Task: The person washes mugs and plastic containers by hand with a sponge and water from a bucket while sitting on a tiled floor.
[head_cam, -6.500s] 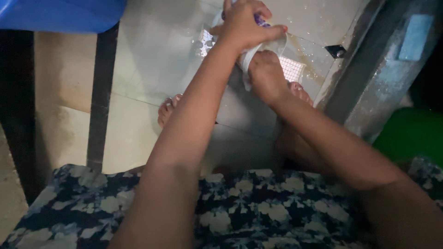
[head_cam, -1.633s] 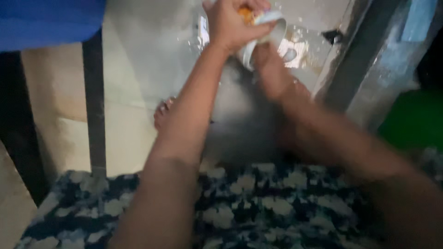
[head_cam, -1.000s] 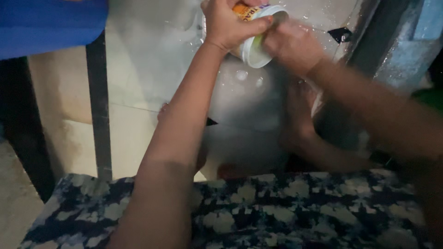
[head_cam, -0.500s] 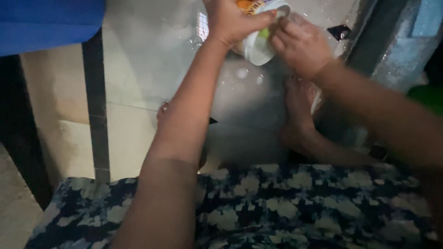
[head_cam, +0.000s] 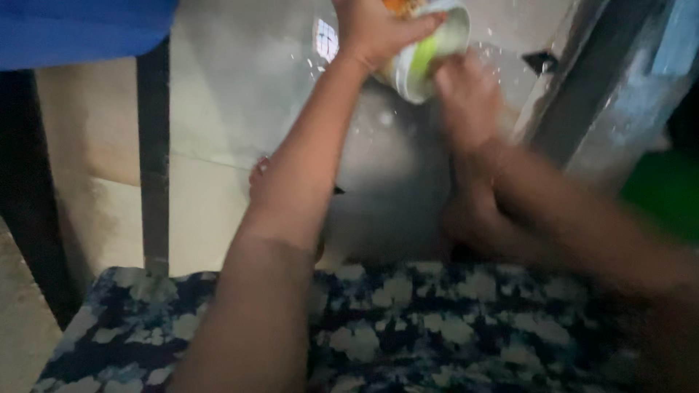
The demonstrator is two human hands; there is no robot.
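Hands work above a wet tiled floor [head_cam: 240,94]. Left hand [head_cam: 378,29] has its fingers wrapped around a tilted white plastic tub with green and orange print [head_cam: 426,51]. Right hand [head_cam: 466,94], blurred, presses against the tub's underside; its finger spread is unclear.

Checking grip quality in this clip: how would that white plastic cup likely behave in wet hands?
The cup looks thin plastic, so probably light and slightly squeezable. The floor shows droplets, so it is likely slippery. The left hand wraps it while the right hand rubs its side, probably steadying it.
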